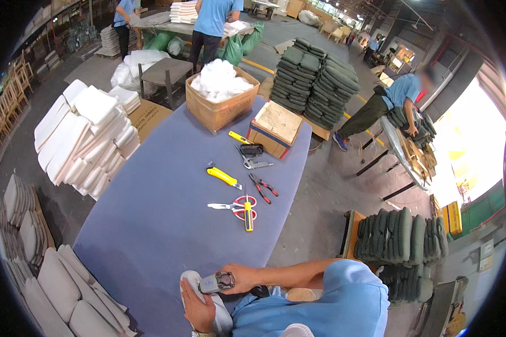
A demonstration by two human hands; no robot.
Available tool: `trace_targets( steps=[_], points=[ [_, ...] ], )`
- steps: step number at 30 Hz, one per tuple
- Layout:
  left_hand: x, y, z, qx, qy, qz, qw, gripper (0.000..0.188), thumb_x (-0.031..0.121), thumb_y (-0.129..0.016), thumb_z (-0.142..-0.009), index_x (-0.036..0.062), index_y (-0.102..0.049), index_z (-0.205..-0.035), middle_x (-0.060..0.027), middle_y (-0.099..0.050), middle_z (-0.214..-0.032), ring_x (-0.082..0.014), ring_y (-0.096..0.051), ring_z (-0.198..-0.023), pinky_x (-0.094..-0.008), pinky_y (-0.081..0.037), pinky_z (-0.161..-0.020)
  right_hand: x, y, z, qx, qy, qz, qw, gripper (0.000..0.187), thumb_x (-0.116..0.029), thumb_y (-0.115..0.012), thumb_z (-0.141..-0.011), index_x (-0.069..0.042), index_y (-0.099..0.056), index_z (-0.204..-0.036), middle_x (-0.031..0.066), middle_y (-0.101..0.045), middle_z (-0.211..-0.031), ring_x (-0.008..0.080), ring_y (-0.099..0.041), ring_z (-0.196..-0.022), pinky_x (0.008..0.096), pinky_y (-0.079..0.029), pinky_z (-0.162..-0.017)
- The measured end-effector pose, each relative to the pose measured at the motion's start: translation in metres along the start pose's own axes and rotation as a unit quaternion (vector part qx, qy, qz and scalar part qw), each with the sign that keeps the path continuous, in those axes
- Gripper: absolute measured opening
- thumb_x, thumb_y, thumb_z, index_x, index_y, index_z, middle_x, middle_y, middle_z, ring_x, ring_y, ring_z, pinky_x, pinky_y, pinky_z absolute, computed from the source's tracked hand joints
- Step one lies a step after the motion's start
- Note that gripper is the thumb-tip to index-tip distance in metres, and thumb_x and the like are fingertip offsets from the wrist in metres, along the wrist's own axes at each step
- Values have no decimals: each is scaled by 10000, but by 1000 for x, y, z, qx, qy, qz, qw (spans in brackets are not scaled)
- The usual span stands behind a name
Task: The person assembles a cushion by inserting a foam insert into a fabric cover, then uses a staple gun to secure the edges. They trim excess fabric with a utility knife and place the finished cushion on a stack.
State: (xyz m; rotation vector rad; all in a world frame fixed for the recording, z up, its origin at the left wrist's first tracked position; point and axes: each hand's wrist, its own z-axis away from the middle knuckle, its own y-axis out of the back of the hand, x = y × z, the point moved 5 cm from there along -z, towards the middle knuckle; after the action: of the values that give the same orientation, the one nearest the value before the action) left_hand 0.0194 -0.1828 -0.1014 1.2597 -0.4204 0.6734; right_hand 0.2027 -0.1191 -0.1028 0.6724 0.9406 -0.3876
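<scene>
At the table's near edge, my right hand [240, 278] is closed around a grey hand-held tool [216, 283] with a dark round end; its exact kind is unclear. The tool sits against a light grey cushion [190, 276] in front of my body. My left hand [200, 310] lies on the cushion with its fingers stretched out, just below the tool. Farther up the table lie red-and-white scissors [226, 206], with a yellow-handled screwdriver [248, 217] across their handles. Close by are a yellow utility knife [224, 177] and red-and-black pliers [263, 188].
The blue-grey table [152, 224] bears a carton of white stuffing [222, 109], a smaller box [275, 129], another yellow cutter [239, 137] and calipers [254, 163]. Stacks of white pads [87, 135], grey cushions [67, 286] and dark green cushions [393, 236] surround it. Several people work farther off.
</scene>
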Motion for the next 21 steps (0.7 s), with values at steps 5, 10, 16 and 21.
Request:
trace_targets(
  steps=[5, 10, 16, 21],
  points=[
    [-5, -4, 0, 2, 14, -40, 999, 955, 196, -680, -807, 72, -203, -1625, -217, -280, -1658, -528, -371, -1437, -597, -440, -1083, -22, 4, 2, 77, 145, -9, 986, 366, -252, -760, -792, -63, -679, -1096, 171, -739, -958, 383, -700, -878, 444, -559, -769],
    [11, -5, -1, -20, 82, -69, 994, 994, 159, -694, -774, 73, -190, -1627, -195, -262, -1670, -528, -355, -1448, -596, -455, -1071, -7, -3, 3, 103, 141, -16, 984, 405, -215, -749, -801, -62, -651, -1163, 182, -734, -987, 402, -695, -899, 450, -559, -787],
    [11, -12, 0, -12, 54, -98, 994, 1021, 134, -702, -759, 81, -172, -1630, -177, -265, -1673, -503, -379, -1444, -578, -475, -1059, -8, -6, 13, 54, 81, -54, 994, 434, -204, -747, -797, -59, -643, -1193, 187, -731, -1007, 397, -700, -921, 450, -562, -797],
    [-2, -14, -3, 12, 21, -92, 995, 1004, 106, -702, -778, 75, -168, -1628, -202, -262, -1667, -492, -391, -1438, -558, -466, -1079, -4, -11, 9, 91, 67, -41, 993, 517, -220, -763, -797, -49, -635, -1269, 182, -734, -1088, 384, -697, -982, 438, -567, -866]
  ],
)
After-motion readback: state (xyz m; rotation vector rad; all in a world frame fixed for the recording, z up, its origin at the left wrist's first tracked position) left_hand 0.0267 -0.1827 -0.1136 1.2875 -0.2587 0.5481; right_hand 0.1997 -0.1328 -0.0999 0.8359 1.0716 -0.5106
